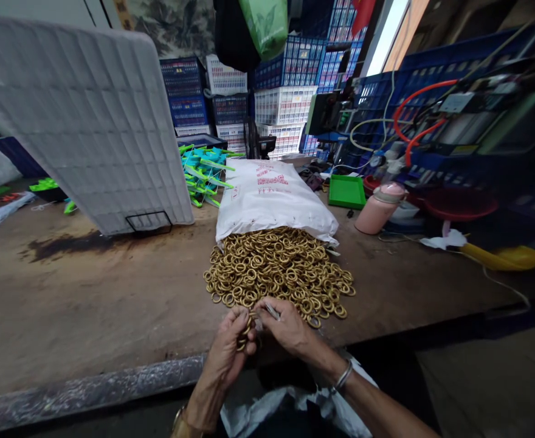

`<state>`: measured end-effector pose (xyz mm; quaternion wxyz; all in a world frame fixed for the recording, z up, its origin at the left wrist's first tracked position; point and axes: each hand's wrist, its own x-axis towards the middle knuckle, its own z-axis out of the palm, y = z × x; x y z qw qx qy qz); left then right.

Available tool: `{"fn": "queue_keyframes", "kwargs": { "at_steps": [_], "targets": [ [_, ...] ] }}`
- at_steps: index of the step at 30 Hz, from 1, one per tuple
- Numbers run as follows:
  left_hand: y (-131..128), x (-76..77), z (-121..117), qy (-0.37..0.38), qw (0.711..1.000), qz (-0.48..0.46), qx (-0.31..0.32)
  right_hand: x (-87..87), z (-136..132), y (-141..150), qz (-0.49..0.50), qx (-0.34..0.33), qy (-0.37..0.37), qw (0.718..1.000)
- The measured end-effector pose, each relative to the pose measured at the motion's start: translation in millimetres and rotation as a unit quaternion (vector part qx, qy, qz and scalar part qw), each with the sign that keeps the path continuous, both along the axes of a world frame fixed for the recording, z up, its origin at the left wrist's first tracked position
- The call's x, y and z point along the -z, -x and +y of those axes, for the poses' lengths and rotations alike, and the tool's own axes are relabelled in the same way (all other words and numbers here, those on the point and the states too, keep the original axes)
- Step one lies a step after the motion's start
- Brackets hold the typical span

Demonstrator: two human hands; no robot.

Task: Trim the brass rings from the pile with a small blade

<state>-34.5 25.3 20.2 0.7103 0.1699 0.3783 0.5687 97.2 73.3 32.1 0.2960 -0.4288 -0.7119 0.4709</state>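
Observation:
My left hand (231,344) is closed around several brass-coloured rings (244,337), which show between thumb and fingers. Close beside it, my right hand (288,325) pinches a slim grey metal tool (272,311); its kind is hard to make out, and its tip is hidden by the fingers. Both hands meet at the front of a large heap of the same rings (279,267). The heap spreads from the mouth of a white woven sack (272,194) with red print, lying on the brown tabletop (158,292).
A white quilted panel (94,121) stands on the left. Behind it lie green and blue plastic pieces (203,173). Toward the right are a green tray (346,191), a pink bottle (379,208), a yellow scoop-like piece (504,257) and a machine with orange hoses (459,115). Stacked crates (286,104) fill the back.

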Motion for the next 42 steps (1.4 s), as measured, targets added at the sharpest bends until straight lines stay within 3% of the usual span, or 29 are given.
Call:
{"fn": "queue_keyframes", "kwargs": {
  "at_steps": [3, 8, 16, 25, 28, 34, 42],
  "targets": [
    [-3, 1.6, -1, -0.005, 1.000, -0.013, -0.002, 2.0, 2, 1, 0.032, 0.016, 0.057, 0.998],
    [-5, 0.7, -4, 0.015, 0.999, -0.030, 0.019, 8.5, 2, 3, 0.049, 0.025, 0.070, 0.996],
    [-5, -2.6, -1, 0.062, 0.998, -0.022, 0.017, 8.2, 0, 4, -0.025, 0.019, -0.036, 0.999],
    [-6, -2.6, -3, 0.083, 0.992, -0.093, 0.024, 7.3, -5, 5, -0.010, 0.033, -0.033, 0.999],
    [-7, -4.8, -4, 0.081, 0.993, -0.089, -0.009, 8.6, -10, 1, -0.078, 0.044, -0.083, 0.992],
    [-8, -4.4, -6, 0.049, 0.996, -0.061, -0.036, 8.8, -20, -3, -0.225, -0.023, -0.165, 0.960],
    [-8, -2.9, -6, 0.042, 0.995, -0.077, -0.036, 2.1, -20, 0, -0.325, -0.029, -0.183, 0.927]
  ]
}}
